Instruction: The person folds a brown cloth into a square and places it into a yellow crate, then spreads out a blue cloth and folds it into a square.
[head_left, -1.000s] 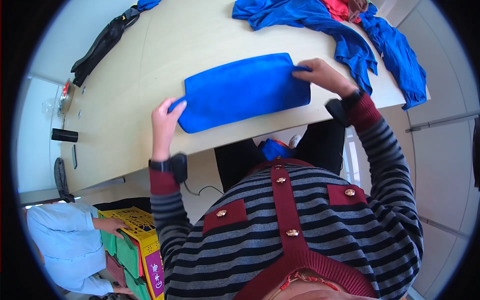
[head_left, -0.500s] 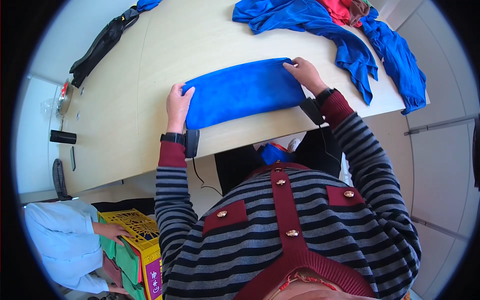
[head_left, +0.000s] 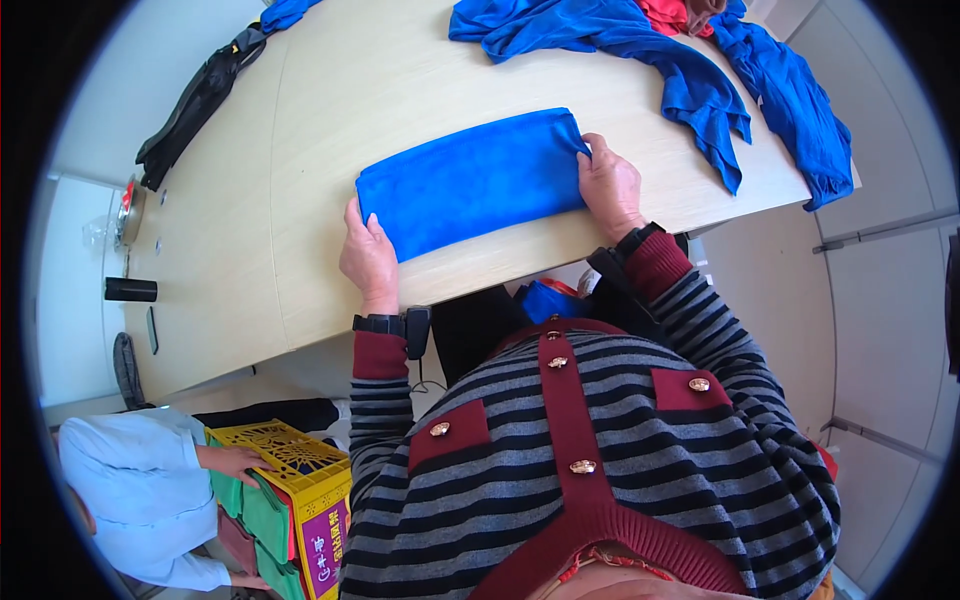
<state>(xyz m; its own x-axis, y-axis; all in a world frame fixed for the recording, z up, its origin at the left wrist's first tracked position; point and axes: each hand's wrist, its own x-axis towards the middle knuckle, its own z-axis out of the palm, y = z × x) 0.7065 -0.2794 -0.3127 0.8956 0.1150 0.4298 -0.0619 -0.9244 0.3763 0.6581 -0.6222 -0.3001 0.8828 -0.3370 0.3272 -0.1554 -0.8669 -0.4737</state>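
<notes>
A folded blue cloth [head_left: 475,182] lies as a long flat rectangle near the front edge of the table. Its left end is in my left hand [head_left: 369,258], thumb on the near left corner and fingers along the edge, partly hidden. At the other end my right hand [head_left: 612,188] grips the short right edge between thumb and curled fingers. The cloth's top right corner looks slightly creased beside that hand. Black devices are strapped to both my wrists.
Loose blue cloths [head_left: 660,70] lie at the far right, with red cloth [head_left: 665,14] among them. A black bag [head_left: 200,110] and a dark cylinder [head_left: 131,290] sit to the left. Lower left, a person in light blue handles a yellow crate [head_left: 340,480] of folded green cloths.
Both hands have moved down along the cloth's ends toward the near edge. The right hand has shifted from the top right corner to the right side. The cloth stays folded.
</notes>
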